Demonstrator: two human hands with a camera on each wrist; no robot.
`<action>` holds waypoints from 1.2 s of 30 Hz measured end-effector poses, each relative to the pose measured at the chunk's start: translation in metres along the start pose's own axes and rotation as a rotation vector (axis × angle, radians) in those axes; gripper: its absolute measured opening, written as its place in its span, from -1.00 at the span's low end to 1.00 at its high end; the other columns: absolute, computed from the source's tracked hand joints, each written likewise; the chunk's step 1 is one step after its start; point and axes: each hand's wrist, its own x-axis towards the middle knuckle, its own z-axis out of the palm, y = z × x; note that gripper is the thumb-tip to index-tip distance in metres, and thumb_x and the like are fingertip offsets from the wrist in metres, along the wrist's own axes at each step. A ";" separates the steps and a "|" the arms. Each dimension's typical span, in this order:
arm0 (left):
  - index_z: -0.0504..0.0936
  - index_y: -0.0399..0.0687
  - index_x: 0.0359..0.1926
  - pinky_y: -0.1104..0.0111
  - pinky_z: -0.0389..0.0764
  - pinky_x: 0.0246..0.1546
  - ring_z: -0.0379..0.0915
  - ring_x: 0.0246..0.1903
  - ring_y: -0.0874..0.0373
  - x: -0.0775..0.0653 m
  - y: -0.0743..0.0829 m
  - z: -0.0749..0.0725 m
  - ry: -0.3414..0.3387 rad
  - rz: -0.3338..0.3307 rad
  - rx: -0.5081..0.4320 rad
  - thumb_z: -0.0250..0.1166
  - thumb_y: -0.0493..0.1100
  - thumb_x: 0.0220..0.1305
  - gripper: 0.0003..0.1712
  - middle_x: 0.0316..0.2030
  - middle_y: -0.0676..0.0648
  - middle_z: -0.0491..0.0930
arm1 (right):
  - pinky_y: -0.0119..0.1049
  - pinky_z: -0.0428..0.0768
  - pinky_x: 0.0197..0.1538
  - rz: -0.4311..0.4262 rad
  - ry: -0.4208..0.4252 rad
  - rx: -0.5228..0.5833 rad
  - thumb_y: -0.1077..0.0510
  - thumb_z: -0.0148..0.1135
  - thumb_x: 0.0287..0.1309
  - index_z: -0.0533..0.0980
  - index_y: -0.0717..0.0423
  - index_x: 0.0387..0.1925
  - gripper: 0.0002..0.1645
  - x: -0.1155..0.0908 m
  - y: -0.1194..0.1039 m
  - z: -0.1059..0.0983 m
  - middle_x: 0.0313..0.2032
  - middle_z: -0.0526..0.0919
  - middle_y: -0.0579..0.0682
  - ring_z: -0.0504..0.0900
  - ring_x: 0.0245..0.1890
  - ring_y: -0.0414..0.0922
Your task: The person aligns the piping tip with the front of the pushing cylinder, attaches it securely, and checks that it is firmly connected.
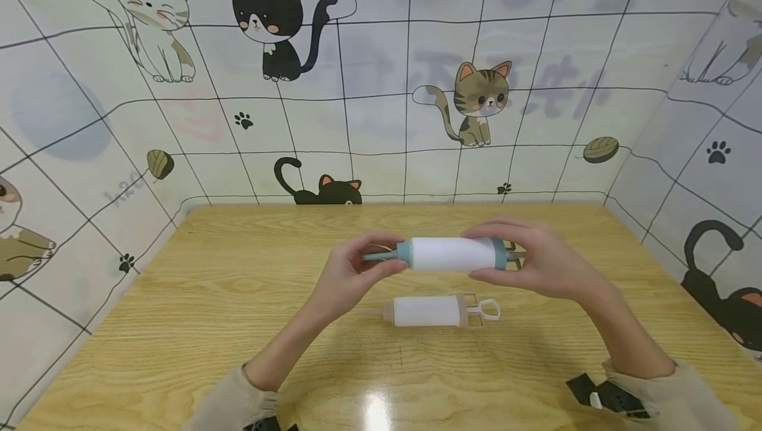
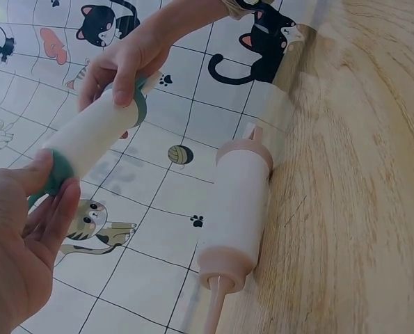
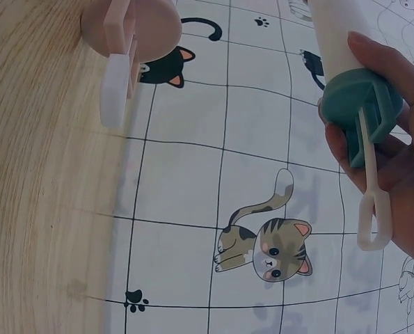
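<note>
Both hands hold a white cylinder with blue-green ends, like a piston syringe or icing gun (image 1: 452, 254), level above the table. My left hand (image 1: 351, 272) pinches its nozzle-side cap (image 2: 60, 172) between thumb and fingers. At the other end my right hand (image 1: 536, 256) grips the barrel near the handled cap (image 3: 349, 97); a white rod with a loop (image 3: 375, 216) sticks out there. Below, a similar white syringe with pinkish-beige ends (image 1: 426, 311) lies on the table, nozzle to the left and white loop handle to the right. Neither hand touches it.
The wood-grain table (image 1: 238, 325) reaches back to a white wall covering (image 1: 381, 120) with grid lines and cartoon cats. Side panels with the same print stand left and right. Dark straps (image 1: 619, 396) show at the sleeve cuffs.
</note>
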 end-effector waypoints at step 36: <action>0.61 -0.32 0.07 0.14 0.76 -0.16 0.72 -0.27 -0.04 -0.001 0.001 0.000 0.000 -0.015 0.027 0.37 -0.50 0.22 -0.62 -0.10 -0.27 0.63 | -0.37 0.68 -0.44 0.018 -0.005 -0.006 0.25 0.62 -0.11 0.63 0.05 0.10 -0.37 -0.001 0.003 0.003 -0.01 0.69 0.00 0.61 -0.22 -0.19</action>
